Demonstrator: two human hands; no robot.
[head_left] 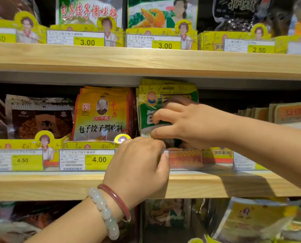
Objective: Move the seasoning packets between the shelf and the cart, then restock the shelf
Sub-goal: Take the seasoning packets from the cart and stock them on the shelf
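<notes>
A stack of green and yellow seasoning packets [165, 95] stands upright on the middle wooden shelf [58, 185], behind a clear plastic front rail [195, 159]. My right hand [186, 123] comes in from the right and its fingers curl over the front of the stack. Just below, my left hand [139, 165], with a bead bracelet and a red bangle on the wrist, pinches the top edge of the rail. No cart is in view.
Left of the green stack stand yellow and red dumpling seasoning packets [102, 114] and dark brown packets [41, 118]. Orange packets [291, 112] fill the right side. Yellow price labels [99, 159] line the rails. Shelves above [146, 60] and below hold more packets.
</notes>
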